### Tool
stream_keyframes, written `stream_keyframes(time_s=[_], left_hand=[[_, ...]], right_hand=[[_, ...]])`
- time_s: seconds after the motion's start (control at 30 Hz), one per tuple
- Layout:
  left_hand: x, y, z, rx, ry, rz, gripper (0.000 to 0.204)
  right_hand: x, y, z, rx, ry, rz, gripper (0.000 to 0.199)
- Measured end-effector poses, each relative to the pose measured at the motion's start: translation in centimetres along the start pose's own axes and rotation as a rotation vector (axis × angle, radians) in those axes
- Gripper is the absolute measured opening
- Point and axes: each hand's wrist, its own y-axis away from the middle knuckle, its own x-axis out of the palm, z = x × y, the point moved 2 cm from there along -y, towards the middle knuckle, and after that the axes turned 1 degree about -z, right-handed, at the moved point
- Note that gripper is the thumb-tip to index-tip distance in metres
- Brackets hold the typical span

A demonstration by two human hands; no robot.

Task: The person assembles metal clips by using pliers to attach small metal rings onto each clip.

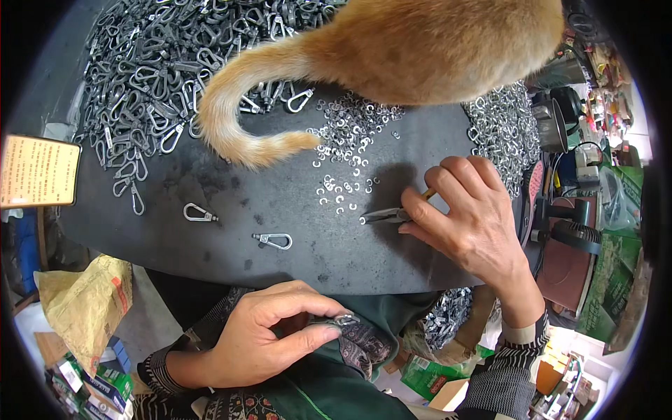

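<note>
My right hand [465, 213] is closed around a pair of pliers [385, 215] over the dark table. At the pliers' tip is a small open metal ring [362, 220]; whether the jaws grip it I cannot tell. More of these C-shaped rings [343, 133] lie in a loose heap just beyond. My left hand [269, 336] is low over my lap, thumb and forefinger pinched on a small metal piece [346, 320], mostly hidden by the fingers. Two snap hooks, one at left [199, 213] and one nearer the middle [273, 241], lie apart on the table.
A large pile of snap hooks [150, 77] covers the far left. An orange cat [448, 49] sits at the far edge, its tail [224, 126] curling across the table. More metal rings [504, 126] are heaped at right. A lit screen [40, 171] stands at left.
</note>
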Motion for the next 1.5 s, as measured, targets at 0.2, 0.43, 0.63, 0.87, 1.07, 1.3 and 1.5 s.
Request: stream_keyframes(time_s=[0.2, 0.43, 0.63, 0.87, 1.07, 1.3, 1.5], left_hand=[[-0.3, -0.2, 0.3, 0.003, 0.069, -0.038, 0.019], [-0.3, -0.9, -0.2, -0.097, 0.242, -0.102, 0.018], [0.1, -1.2, -0.3, -0.269, 0.546, -0.088, 0.019], [0.3, -0.7, -0.8, -0.157, 0.349, -0.073, 0.021], [-1.4, -1.3, -3.7, 0.568, -1.289, -0.49, 0.039], [-2.7, -2.2, -1.4, 0.616, -1.225, -0.337, 0.032], [-5.5, 0.0, -1.9, 0.401, -0.234, -0.649, 0.025]], right_hand=[[0.1, -0.1, 0.1, -0.024, 0.031, -0.016, 0.042], [-1.4, -0.2, 0.2, -0.091, -0.035, -0.091, 0.04], [-3.5, -0.3, 1.5, -0.152, -0.164, -0.191, 0.04], [-4.0, 0.7, 2.9, -0.141, -0.235, -0.191, 0.033], [-1.8, 4.4, 6.7, -0.012, -0.341, -0.158, 0.032], [1.3, 6.5, 4.8, 0.263, -0.225, -0.227, 0.025], [4.8, 6.2, -6.6, 0.495, 0.086, -0.411, 0.025]])
